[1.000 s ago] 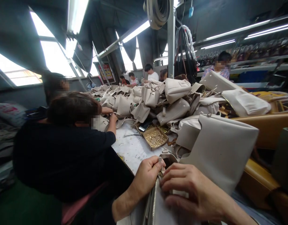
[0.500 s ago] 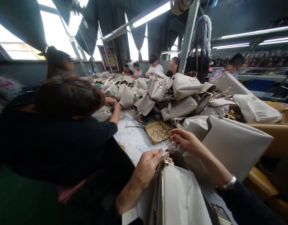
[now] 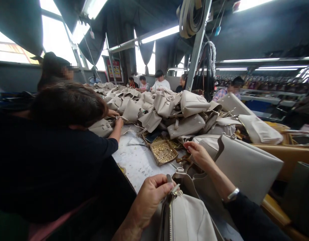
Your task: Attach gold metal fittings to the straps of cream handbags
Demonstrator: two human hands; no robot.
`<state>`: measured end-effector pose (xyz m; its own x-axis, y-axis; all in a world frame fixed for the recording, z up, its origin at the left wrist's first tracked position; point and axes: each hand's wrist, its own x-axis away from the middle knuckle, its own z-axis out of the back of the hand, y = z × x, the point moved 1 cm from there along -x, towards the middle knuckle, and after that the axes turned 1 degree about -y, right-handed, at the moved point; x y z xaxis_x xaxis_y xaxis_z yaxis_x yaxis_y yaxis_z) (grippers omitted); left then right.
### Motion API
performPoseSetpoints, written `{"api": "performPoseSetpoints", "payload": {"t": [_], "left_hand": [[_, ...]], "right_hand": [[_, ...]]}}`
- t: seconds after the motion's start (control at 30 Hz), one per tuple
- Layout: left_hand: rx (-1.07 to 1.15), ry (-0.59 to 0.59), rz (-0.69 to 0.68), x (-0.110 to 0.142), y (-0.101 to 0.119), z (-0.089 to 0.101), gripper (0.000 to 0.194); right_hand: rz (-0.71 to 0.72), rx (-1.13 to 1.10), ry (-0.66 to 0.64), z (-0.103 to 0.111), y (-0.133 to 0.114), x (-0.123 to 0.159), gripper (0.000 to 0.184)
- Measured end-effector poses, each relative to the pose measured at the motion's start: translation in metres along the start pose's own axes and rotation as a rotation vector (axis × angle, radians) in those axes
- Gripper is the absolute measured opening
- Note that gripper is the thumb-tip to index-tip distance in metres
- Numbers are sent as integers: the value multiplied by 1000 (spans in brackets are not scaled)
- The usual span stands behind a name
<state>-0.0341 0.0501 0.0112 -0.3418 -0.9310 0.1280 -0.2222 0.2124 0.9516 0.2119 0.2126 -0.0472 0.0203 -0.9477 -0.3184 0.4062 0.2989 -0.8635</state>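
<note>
Left hand (image 3: 153, 197): thumb and fingers clamped on strap end (image 3: 169, 179). Zippered beige bag (image 3: 191, 214) hangs just below and right of that grip, zipper (image 3: 170, 217) running down from it. Right hand (image 3: 196, 152) is off the bag, fingertips close together near box of gold hardware (image 3: 164, 152); can't tell if they pinch anything.

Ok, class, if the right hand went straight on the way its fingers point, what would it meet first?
Probably the gold pieces just behind the cardboard tray, though depth is unclear; the right hand might pass over them.
</note>
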Motion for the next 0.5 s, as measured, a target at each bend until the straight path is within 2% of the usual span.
{"api": "performPoseSetpoints", "payload": {"t": [0.2,0.37,0.5], "left_hand": [[45,20,-10,-3,-6,0,36],[10,42,11,-8,-12,3,38],[7,49,13,-8,-14,4,38]], "right_hand": [[10,264,-69,-14,4,-11,33],[46,563,-221,-40,-4,-53,31],[6,833,-384,-59,-4,-80,31]]}}
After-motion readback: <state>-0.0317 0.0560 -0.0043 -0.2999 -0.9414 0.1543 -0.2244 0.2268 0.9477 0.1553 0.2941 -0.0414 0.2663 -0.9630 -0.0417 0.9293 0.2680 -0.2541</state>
